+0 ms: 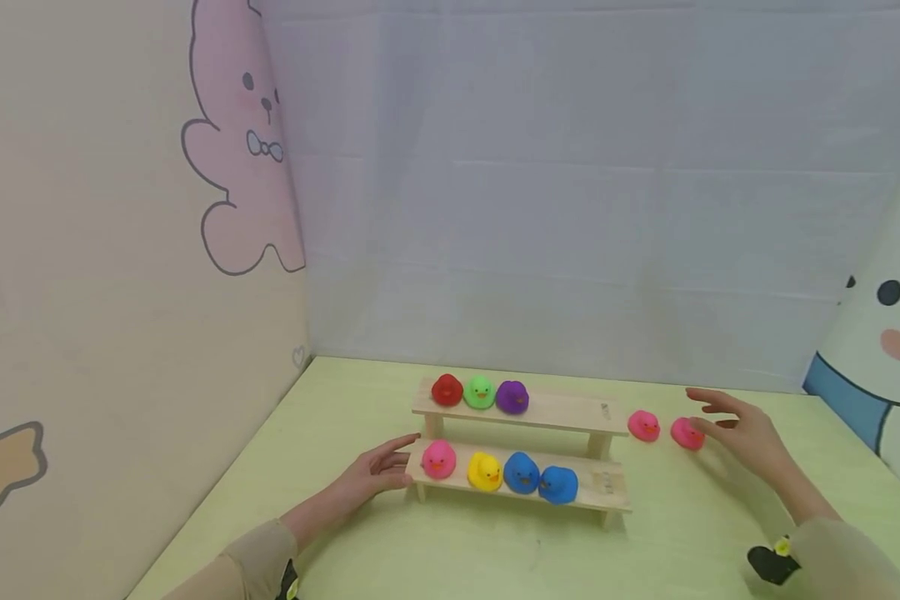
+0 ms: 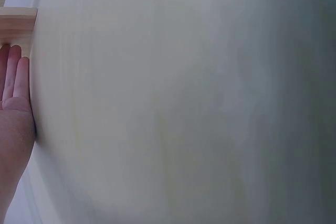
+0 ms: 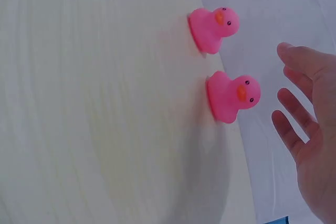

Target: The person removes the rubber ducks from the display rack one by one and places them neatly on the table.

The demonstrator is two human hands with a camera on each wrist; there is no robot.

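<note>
My left hand is at the left end of the lower step of a two-tier wooden shelf. Its fingers look straight, with the tips against the wood. On the upper step sit a red duck, a green duck and a purple duck. The lower step carries a pink duck, a yellow duck and two blue ducks. My right hand hovers with parted fingers beside the nearer loose pink duck, apart from it. Another pink duck stands just beyond.
The shelf and loose ducks stand on a pale yellow-green table. A white sheet hangs behind it. A wall with a printed pink bear rises at the left, and a large printed white figure is at the right.
</note>
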